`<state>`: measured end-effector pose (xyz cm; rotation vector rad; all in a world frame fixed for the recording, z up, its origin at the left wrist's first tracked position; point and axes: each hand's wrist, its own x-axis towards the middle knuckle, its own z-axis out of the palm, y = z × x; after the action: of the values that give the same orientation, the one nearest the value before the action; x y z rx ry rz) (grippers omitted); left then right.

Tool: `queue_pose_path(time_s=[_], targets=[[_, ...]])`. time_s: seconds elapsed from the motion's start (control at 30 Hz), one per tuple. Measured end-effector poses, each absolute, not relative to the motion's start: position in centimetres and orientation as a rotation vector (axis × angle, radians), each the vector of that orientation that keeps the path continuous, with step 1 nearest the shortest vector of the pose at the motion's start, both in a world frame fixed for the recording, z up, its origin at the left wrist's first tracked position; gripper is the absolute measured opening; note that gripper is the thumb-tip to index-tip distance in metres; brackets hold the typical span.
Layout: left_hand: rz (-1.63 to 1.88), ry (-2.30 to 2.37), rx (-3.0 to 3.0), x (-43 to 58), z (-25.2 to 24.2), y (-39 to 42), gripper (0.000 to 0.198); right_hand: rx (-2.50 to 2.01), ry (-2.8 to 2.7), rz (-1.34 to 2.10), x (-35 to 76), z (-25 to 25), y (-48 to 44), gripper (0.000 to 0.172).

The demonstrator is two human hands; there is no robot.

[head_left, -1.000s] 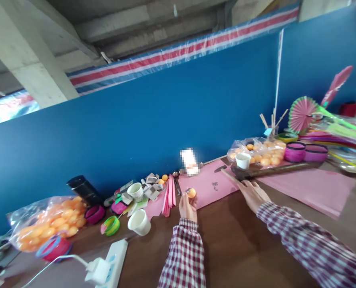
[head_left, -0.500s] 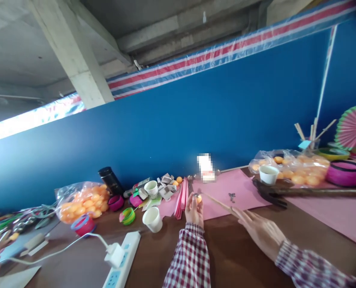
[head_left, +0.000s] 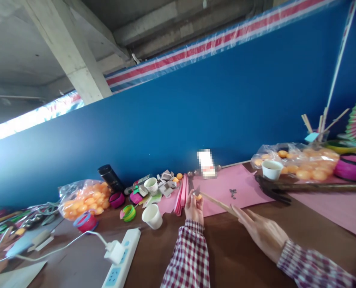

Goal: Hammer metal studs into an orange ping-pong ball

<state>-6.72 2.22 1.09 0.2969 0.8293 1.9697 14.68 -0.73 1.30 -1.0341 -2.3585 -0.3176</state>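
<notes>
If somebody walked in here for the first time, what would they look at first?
Probably the big blue partition stretching across behind the table. Next might come the bags of orange balls: one on the left, one at the back right. Then, near the middle, the left hand holds a small orange ball and the right hand a wooden-handled tool.

Ball — left of tool handle

Two bare hands, three white paper cups, two clear plastic bags of orange balls, one black cylindrical bottle and one white power strip are visible.
</notes>
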Motion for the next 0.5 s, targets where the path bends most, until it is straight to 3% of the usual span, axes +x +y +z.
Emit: queue_pose_path(time_s=[0.5], targets=[[1.938,0.767,0.302,-6.43,1.41,2.07,0.016,-1.143,-2.349,-0.391,15.02,1.2,-0.47,0.044]])
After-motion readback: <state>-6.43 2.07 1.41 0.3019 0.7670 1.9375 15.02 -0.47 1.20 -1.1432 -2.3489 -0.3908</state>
